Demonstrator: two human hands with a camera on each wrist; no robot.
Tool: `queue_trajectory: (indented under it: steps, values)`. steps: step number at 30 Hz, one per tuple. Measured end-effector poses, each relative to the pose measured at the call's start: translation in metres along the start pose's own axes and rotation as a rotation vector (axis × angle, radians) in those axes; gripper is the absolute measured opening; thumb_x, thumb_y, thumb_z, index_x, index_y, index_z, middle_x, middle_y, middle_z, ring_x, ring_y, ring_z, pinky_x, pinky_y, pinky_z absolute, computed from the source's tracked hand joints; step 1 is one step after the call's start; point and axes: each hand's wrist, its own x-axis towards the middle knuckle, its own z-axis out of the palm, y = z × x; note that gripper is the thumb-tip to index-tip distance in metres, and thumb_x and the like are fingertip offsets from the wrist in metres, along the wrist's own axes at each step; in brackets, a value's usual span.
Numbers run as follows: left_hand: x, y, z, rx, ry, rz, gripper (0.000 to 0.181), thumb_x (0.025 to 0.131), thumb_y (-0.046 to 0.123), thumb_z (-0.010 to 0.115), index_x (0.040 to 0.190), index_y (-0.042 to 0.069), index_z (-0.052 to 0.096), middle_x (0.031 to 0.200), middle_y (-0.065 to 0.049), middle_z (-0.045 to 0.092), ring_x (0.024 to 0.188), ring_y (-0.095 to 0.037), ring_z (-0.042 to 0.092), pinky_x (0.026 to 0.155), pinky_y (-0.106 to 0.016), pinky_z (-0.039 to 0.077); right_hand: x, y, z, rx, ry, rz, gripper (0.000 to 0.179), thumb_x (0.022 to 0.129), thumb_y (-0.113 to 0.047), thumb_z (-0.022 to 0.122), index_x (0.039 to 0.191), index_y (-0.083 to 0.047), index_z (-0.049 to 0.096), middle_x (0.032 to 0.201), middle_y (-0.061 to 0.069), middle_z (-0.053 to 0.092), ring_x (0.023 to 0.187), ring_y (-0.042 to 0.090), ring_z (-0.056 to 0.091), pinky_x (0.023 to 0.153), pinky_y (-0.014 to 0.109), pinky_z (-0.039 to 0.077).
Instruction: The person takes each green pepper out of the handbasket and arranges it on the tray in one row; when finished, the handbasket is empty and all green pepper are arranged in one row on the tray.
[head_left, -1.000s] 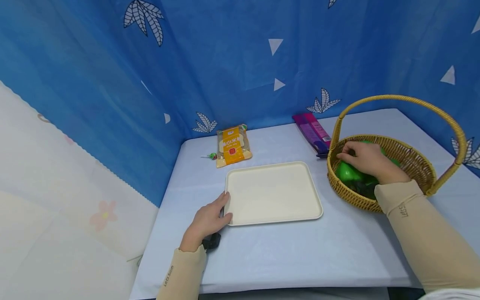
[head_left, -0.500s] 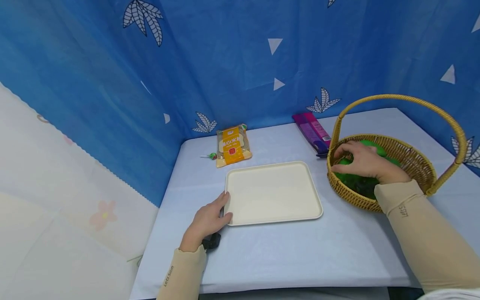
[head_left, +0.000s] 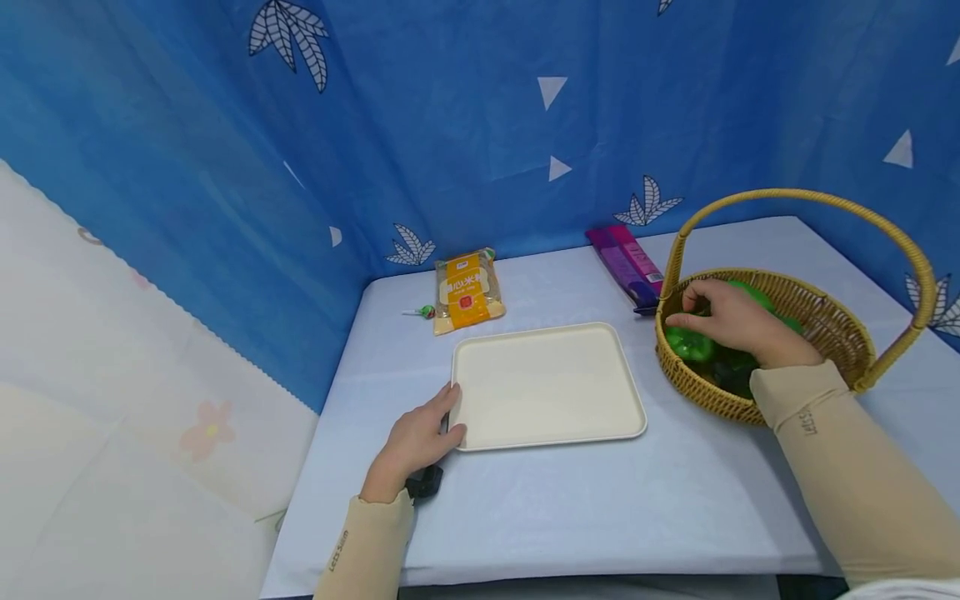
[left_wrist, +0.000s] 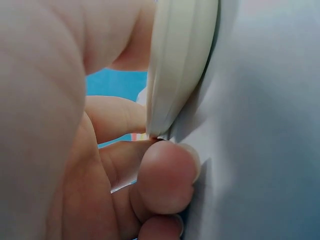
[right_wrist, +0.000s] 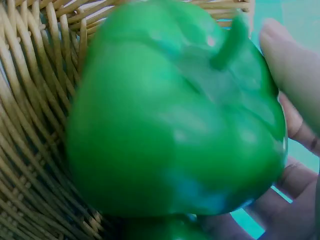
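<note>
My left hand (head_left: 418, 432) grips the left edge of a cream rectangular tray (head_left: 547, 387), near its front corner. In the left wrist view the thumb lies over the tray's rim (left_wrist: 175, 60), and the other fingers bend in at the edge close to the tabletop. My right hand (head_left: 731, 321) is inside a wicker basket (head_left: 828, 325) and grips a green bell pepper (right_wrist: 175, 115). In the right wrist view its thumb and fingers curve round the stem side of that pepper, and part of another green thing (right_wrist: 165, 229) shows below it.
The basket's tall hoop handle (head_left: 810, 196) arches over my right hand. Behind the tray lie a yellow-labelled food packet (head_left: 467, 292) and a lollipop (head_left: 426, 312). A purple packet (head_left: 626, 262) lies beside the basket. A blue curtain (head_left: 480, 125) hangs behind the table.
My right hand spreads its fingers wider inside the basket half a second ago, then draws them in round a green bell pepper. The left hand and tray stay in place.
</note>
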Motion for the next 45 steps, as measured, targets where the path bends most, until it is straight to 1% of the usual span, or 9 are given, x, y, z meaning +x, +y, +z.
queue_trajectory:
  steps: [3,10,15,19,23,30,40,43,45]
  values:
    - [-0.0001,0.0009,-0.0006,0.001,0.002,-0.003,0.073,0.098,0.037,0.063,0.161,0.012,0.036,0.166,-0.006,0.036,0.147,-0.030,0.044,0.114,-0.051,0.043,-0.0001,-0.0013,-0.0021,-0.035,0.031,0.047,0.040,0.095,-0.045,0.072,0.097,-0.008,0.057,0.088,0.011,0.058,0.071,0.024,0.046,0.059,0.036,0.036]
    - [0.0002,0.0002,-0.0002,0.001,0.007,-0.007,0.072,0.098,0.037,0.063,0.161,0.012,0.036,0.166,-0.005,0.036,0.148,-0.029,0.044,0.115,-0.051,0.042,0.0018,-0.0042,-0.0064,-0.021,0.033,0.118,0.038,0.099,-0.043,0.065,0.098,-0.006,0.054,0.084,0.012,0.053,0.076,0.028,0.047,0.062,0.038,0.037]
    - [0.0011,-0.0004,0.0004,-0.006,0.007,-0.015,0.072,0.098,0.037,0.063,0.161,0.013,0.036,0.166,-0.005,0.035,0.148,-0.030,0.043,0.115,-0.051,0.042,0.0021,-0.0038,-0.0068,-0.044,0.060,0.107,0.039,0.099,-0.044,0.066,0.096,-0.006,0.057,0.082,0.011,0.055,0.075,0.027,0.048,0.062,0.038,0.038]
    - [0.0015,-0.0009,0.0011,-0.006,0.004,-0.020,0.072,0.099,0.038,0.063,0.161,0.013,0.036,0.166,-0.005,0.036,0.148,-0.029,0.044,0.115,-0.051,0.042,0.0011,-0.0039,-0.0058,-0.073,0.136,0.070,0.034,0.099,-0.038,0.068,0.091,-0.006,0.060,0.081,0.010,0.057,0.073,0.027,0.048,0.061,0.038,0.038]
    - [0.0017,-0.0008,0.0013,-0.009,0.005,-0.019,0.072,0.099,0.038,0.063,0.161,0.012,0.037,0.165,-0.006,0.036,0.148,-0.029,0.044,0.115,-0.051,0.042,-0.0004,-0.0036,-0.0054,-0.105,0.200,0.068,0.031,0.099,-0.034,0.070,0.088,-0.006,0.061,0.082,0.011,0.060,0.072,0.027,0.049,0.060,0.038,0.038]
    - [0.0018,-0.0005,0.0010,-0.011,0.009,-0.016,0.071,0.099,0.037,0.063,0.160,0.013,0.037,0.165,-0.005,0.037,0.147,-0.029,0.044,0.115,-0.051,0.042,-0.0004,-0.0016,-0.0047,-0.117,0.188,0.103,0.034,0.101,-0.036,0.066,0.088,-0.005,0.060,0.081,0.013,0.058,0.072,0.028,0.050,0.060,0.038,0.040]
    - [0.0017,0.0010,0.0007,-0.016,0.003,-0.017,0.071,0.099,0.037,0.063,0.160,0.013,0.038,0.165,-0.006,0.037,0.148,-0.030,0.044,0.115,-0.052,0.042,-0.0013,-0.0029,-0.0053,-0.116,0.171,0.123,0.035,0.102,-0.036,0.065,0.090,-0.003,0.062,0.084,0.015,0.060,0.073,0.029,0.051,0.059,0.038,0.041]
    - [0.0015,0.0014,0.0003,-0.019,0.001,-0.018,0.070,0.099,0.037,0.063,0.160,0.013,0.038,0.165,-0.006,0.037,0.148,-0.030,0.044,0.115,-0.052,0.042,-0.0019,-0.0031,-0.0051,-0.120,0.184,0.112,0.032,0.102,-0.033,0.066,0.090,-0.003,0.062,0.084,0.015,0.060,0.072,0.028,0.051,0.058,0.037,0.040]
    - [0.0016,0.0014,0.0001,-0.017,0.001,-0.017,0.070,0.099,0.037,0.063,0.160,0.013,0.038,0.165,-0.005,0.037,0.148,-0.030,0.044,0.115,-0.052,0.042,-0.0024,-0.0036,-0.0045,-0.130,0.212,0.096,0.030,0.101,-0.030,0.067,0.089,-0.003,0.063,0.084,0.015,0.061,0.071,0.028,0.051,0.058,0.038,0.041]
